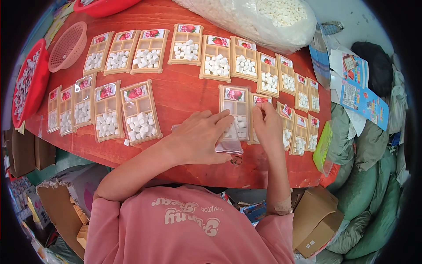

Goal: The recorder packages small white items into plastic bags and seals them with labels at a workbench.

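My left hand [198,138] reaches across a clear plastic lid [229,146], its fingers and thumb gripping the edges. The lid lies over the lower part of a beige compartment tray [227,107] holding white cube-shaped pieces and a strawberry-picture card. More clear plastic peeks out on the hand's left side. My right hand [268,125] is closed in a pinch over the neighbouring beige tray [254,137]; what its fingertips hold, if anything, is hidden.
Filled trays [187,44] stand in two rows on the red table [184,92]. A large clear bag [281,22] of white pieces lies at the back. Red basins and a pink basket [68,46] are at left. A cardboard box [316,220] and sacks [371,198] sit at right.
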Available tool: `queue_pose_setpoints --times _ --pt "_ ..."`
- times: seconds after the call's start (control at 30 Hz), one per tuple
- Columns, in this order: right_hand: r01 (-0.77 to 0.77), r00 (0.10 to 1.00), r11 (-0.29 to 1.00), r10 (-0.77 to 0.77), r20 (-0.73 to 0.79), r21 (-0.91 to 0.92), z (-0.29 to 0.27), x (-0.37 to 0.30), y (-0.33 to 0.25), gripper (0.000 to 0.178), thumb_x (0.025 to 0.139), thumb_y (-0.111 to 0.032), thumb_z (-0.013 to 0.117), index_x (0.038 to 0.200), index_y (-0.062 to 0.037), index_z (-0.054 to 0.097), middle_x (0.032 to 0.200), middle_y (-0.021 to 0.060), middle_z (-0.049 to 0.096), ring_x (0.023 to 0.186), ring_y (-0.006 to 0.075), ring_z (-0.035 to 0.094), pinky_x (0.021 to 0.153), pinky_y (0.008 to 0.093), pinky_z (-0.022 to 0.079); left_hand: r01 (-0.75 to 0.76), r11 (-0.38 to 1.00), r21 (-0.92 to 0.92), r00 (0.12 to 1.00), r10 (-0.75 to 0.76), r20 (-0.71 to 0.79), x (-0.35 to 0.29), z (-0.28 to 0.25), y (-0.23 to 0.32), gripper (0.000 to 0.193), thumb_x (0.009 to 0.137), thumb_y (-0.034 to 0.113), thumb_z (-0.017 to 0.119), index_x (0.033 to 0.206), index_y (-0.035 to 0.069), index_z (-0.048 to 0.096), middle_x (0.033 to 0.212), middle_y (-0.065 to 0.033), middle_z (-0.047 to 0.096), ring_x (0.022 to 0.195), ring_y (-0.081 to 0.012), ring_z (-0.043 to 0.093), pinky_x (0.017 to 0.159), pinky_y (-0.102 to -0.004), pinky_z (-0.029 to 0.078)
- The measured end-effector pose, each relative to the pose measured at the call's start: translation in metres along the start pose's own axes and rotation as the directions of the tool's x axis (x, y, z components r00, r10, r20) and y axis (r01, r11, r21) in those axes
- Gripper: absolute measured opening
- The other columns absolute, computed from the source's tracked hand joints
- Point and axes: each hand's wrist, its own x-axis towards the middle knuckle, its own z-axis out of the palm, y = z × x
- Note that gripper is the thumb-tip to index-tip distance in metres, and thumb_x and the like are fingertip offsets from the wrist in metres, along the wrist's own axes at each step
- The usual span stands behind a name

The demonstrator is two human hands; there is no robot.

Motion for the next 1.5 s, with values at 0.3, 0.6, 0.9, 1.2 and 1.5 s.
queue_pose_setpoints --times 0.3,0.6,0.9,1.2,1.5 --pt "0.440 0.894 0.831 -0.439 0.083 -0.340 0.020 -0.035 0.000 0.043 0.085 -0.008 0.054 0.126 0.0002 0.044 0.131 0.0210 0.042 0.122 0.0351 0.041 0.102 0.0422 0.034 -0.069 0.996 0.051 0.997 0.069 -0.015 0.000 0.004 -0.007 0.077 0.064 0.033 0.074 0.126 0.000 0.041 0.128 -0.0168 0.046 0.104 -0.0330 0.051 0.093 -0.0414 0.039" --pt "0.503 0.852 0.695 -0.500 0.156 -0.514 0.057 -0.049 -0.013 0.044 0.088 -0.009 0.044 0.126 0.0101 0.038 0.134 0.0287 0.036 0.126 0.0403 0.036 0.106 0.0480 0.029 -0.044 0.860 -0.508 0.958 -0.107 -0.265 -0.043 -0.017 -0.015 0.084 0.068 0.034 0.075 0.133 0.000 0.034 0.126 -0.0174 0.049 0.111 -0.0284 0.051 0.096 -0.0352 0.039" --pt "0.522 0.853 0.818 -0.504 0.135 -0.242 0.117 -0.065 -0.076 0.046 0.088 -0.011 0.044 0.126 0.0137 0.036 0.135 0.0319 0.032 0.127 0.0431 0.032 0.105 0.0483 0.028 -0.249 0.180 -0.952 0.866 -0.398 -0.302 -0.062 -0.023 -0.022 0.090 0.082 0.069 0.038 0.142 0.005 0.018 0.139 -0.0119 0.033 0.121 -0.0227 0.041 0.099 -0.0363 0.035" --pt "-0.020 0.978 0.578 -0.157 0.135 0.816 0.032 -0.077 -0.089 0.020 0.088 0.000 0.054 0.108 0.0046 0.052 0.100 0.0107 0.060 0.090 0.0128 0.059 0.078 0.0237 0.048 -0.208 0.151 -0.966 0.903 -0.349 -0.249 -0.033 0.000 -0.018 0.089 0.079 0.071 0.037 0.141 0.009 0.024 0.137 -0.0106 0.037 0.121 -0.0211 0.041 0.101 -0.0379 0.035" --pt "-0.268 0.940 0.455 -0.072 0.335 0.849 0.020 -0.081 -0.061 0.017 0.078 -0.002 0.069 0.089 0.0009 0.057 0.073 0.0045 0.061 0.058 0.0073 0.057 0.051 0.0178 0.046 -0.194 -0.074 -0.978 0.966 -0.190 -0.177 -0.006 0.042 0.012 0.069 0.087 0.059 0.042 0.131 0.006 0.036 0.112 -0.0042 0.049 0.096 -0.0098 0.050 0.080 -0.0240 0.044"
